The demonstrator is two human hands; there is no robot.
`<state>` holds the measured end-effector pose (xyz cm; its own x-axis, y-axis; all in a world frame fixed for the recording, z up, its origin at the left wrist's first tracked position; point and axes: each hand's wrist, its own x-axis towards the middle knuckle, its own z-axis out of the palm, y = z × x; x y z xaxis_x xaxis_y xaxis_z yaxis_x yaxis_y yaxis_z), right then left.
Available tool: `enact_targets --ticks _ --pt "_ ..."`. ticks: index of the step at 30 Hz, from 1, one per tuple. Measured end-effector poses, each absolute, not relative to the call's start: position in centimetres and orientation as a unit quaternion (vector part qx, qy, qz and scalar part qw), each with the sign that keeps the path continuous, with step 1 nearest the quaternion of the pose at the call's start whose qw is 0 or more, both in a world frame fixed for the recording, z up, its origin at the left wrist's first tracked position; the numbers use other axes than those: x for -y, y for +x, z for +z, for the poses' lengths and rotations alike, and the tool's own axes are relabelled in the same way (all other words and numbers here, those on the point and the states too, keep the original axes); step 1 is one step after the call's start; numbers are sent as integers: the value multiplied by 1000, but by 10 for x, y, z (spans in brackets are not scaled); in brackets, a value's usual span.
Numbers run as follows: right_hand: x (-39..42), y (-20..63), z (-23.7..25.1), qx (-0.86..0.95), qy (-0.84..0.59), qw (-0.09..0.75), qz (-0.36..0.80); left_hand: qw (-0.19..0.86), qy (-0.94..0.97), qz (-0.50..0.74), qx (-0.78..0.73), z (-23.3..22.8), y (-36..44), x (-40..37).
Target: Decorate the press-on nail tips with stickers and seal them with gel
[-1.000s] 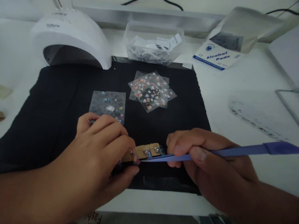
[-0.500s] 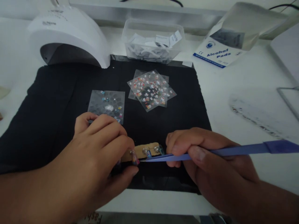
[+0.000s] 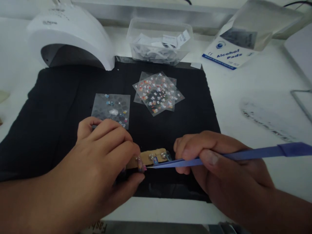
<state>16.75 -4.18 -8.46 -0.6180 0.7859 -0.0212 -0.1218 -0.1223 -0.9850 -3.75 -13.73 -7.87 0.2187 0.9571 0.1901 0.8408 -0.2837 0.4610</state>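
Right now I am setting a tiny decal on a false nail (image 3: 140, 164) with blue tweezers (image 3: 243, 156), tips closed at the nail, which sits on a cardboard strip (image 3: 151, 157) near the front edge of the black mat (image 3: 60, 107). My left hand (image 3: 102, 159) curls over the strip, pinning it down. My right hand (image 3: 212, 162) pinches the tweezers shut, lying low and nearly level. Next, I judge, calls for a steady, light press and clean release.

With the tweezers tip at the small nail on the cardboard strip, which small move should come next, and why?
Probably a light press down with the blue tweezers. Their tip sits at the pink nail tip on the cardboard strip, which the left hand pins to the black mat; the right hand grips them closed.
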Motion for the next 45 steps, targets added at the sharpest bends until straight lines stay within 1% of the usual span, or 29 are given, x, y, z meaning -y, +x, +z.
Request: enact_targets --ticks 23,45 --pt "44 166 -84 561 -321 316 694 123 766 223 -590 -80 -35 137" --pt "42 167 -86 586 -290 300 695 137 768 221 -585 -77 -35 138"
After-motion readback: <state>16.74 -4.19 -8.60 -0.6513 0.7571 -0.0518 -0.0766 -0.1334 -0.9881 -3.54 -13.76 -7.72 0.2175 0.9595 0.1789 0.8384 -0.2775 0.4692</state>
